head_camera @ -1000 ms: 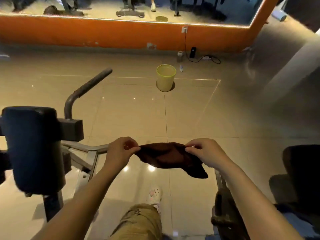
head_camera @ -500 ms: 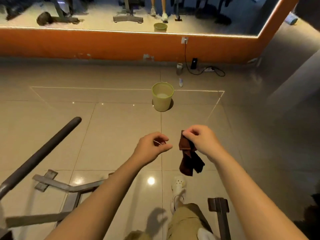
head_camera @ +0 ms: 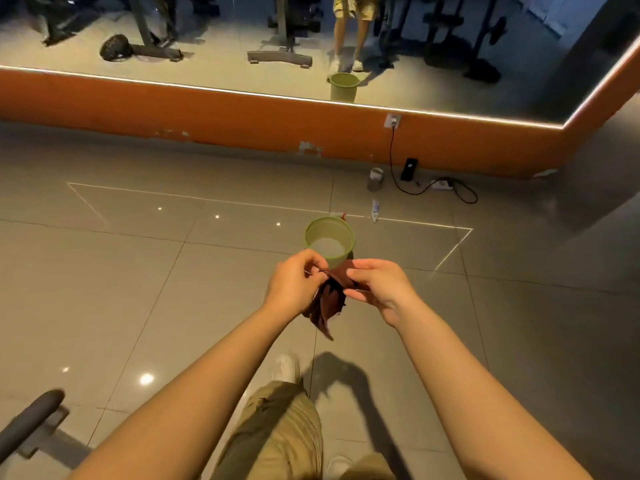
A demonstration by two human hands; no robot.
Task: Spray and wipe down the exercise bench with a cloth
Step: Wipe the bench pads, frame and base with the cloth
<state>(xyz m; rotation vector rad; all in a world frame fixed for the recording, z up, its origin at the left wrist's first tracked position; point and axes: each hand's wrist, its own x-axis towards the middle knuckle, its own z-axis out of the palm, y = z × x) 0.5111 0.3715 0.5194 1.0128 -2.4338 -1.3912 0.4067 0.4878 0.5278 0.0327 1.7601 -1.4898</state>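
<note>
I see cloth (head_camera: pixel 327 301) between left hand (head_camera: pixel 294 284) and right hand (head_camera: pixel 379 285) | bucket (head_camera: pixel 329 241) on floor (head_camera: pixel 138 271) just beyond | wall (head_camera: pixel 242 119) behind bucket

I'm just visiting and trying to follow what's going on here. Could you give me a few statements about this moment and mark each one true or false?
1. Both hands hold the dark red cloth. True: the left hand and right hand pinch it.
2. The green bucket lies tipped over. False: it stands upright on the floor.
3. A phone leans against the orange wall base. True.
4. The cloth is spread flat on the bench. False: it hangs bunched between the hands.
</note>
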